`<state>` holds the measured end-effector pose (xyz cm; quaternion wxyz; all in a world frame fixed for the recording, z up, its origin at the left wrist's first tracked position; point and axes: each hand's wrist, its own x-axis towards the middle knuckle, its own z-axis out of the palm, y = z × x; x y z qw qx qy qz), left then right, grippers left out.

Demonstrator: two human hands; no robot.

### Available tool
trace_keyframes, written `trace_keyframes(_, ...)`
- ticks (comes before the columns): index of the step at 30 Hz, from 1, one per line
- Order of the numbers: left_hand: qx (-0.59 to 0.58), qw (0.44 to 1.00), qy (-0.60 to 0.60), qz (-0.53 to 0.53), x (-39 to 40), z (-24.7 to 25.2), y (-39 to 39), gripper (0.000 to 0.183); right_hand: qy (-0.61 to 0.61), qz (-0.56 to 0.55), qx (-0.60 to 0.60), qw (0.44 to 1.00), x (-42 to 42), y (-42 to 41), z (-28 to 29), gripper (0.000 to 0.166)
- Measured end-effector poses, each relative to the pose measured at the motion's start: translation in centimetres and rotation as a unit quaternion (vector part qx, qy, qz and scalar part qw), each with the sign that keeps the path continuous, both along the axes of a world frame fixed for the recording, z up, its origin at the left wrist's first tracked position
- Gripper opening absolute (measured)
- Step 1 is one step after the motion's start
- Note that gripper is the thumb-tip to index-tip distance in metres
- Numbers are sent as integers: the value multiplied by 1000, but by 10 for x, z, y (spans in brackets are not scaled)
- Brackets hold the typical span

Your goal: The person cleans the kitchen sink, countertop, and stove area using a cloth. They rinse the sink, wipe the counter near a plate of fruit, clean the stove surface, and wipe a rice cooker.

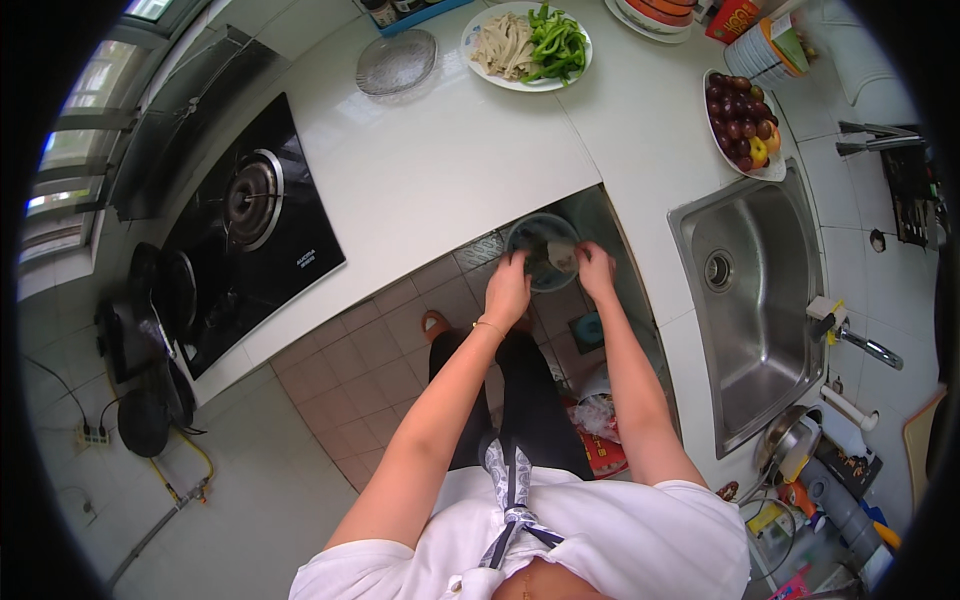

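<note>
Both hands reach down past the counter edge over a round bin (544, 283) that stands on the tiled floor and looks lined with a clear bag. My left hand (509, 289) is over the bin's left side, its fingers bent downward; whether it grips something is hidden. On the right side of the opening, my right hand (596, 270) pinches a pale, thin, blurred piece (562, 256) that hangs over the bin. Dark matter shows between the hands, too blurred to name.
A white counter (450, 165) runs in front, with a plate of sliced green peppers and pale strips (525, 46) and a glass dish (396, 63). A gas hob (255, 247) lies left. Right are a steel sink (765, 315) and a plate of grapes and other fruit (742, 124).
</note>
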<state>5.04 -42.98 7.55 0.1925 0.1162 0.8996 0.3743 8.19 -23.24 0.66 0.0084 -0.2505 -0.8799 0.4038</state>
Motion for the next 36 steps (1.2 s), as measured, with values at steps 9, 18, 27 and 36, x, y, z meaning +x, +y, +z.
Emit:
trace_keyframes(9, 55, 996, -20, -68, -5, 12, -17, 50, 78, 51, -169, 981, -9, -37, 72, 17)
trace_keyframes(18, 130, 990, 38, -38, -22, 119, -93, 33, 101, 104, -461, 876, -41, -99, 220, 17)
trace_keyframes(27, 89, 974, 157, 139, -84, 187, -268, 35, 196, 101, -216, 951, -168, -275, 215, 20)
trace_keyframes(36, -39, 981, 145, 121, -97, 151, -423, 44, 160, 211, 276, 924, -173, -438, 119, 57)
